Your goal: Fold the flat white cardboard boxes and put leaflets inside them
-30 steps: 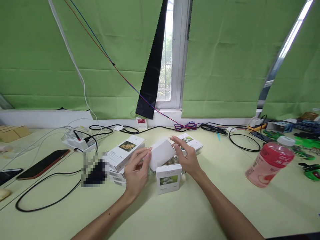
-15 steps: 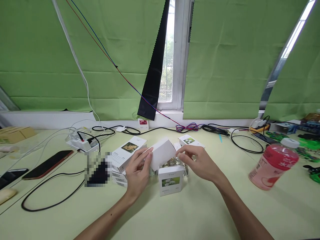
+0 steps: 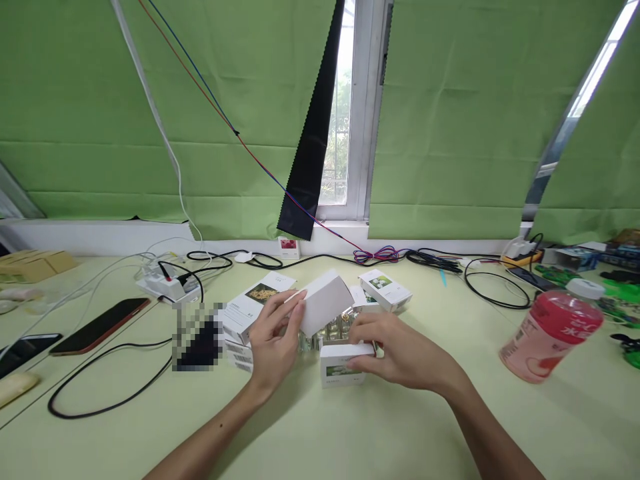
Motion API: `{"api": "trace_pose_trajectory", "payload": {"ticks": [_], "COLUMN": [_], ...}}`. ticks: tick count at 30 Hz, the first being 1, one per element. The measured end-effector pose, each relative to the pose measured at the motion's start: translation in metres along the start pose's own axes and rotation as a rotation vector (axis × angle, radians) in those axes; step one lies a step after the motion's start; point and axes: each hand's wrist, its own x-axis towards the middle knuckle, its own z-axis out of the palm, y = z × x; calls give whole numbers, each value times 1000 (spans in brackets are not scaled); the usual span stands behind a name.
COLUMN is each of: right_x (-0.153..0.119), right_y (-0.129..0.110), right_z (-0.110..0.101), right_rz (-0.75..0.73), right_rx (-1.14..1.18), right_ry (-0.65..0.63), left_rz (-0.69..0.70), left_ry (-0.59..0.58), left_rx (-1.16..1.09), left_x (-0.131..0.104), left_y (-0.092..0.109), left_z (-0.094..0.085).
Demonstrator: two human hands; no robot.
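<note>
In my left hand is a plain-sided white carton, tilted up and pinched between thumb and fingers. My right hand is closed on the right end of a small white box with a green-and-white flower picture, its thumb across the front and its fingers behind the top. This box stands on the table, nearest to me. Behind it, partly covered by my hands and the carton, lie several shiny, clear glass-like pieces, too hidden to name exactly.
White picture boxes are stacked left of my left hand, and another white box lies behind my right hand. A pink drink bottle stands at right. Phones, a power strip and loose cables occupy the left and back.
My right hand has come down from beside the raised carton's end onto the small flower box in front. My left hand still holds the carton, about as before.
</note>
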Motion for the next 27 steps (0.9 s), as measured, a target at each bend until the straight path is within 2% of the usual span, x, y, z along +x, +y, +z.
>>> {"api": "trace_pose_trajectory", "payload": {"ticks": [6, 12, 17, 27], "right_x": [-6, -9, -6, -4], "right_y": [-9, -18, -16, -15], "right_z": [2, 0, -1, 10], "right_rz": [-4, -29, -38, 148], "right_rx": [-28, 8, 15, 7], "right_ry": [-48, -56, -61, 46], "left_rz": [93, 86, 87, 71], "left_ry": [-1, 2, 14, 20], "left_rx": [69, 78, 67, 66], "left_x": [2, 6, 7, 8], "left_y": [3, 9, 8, 9], "left_z": [-1, -3, -4, -4]}}
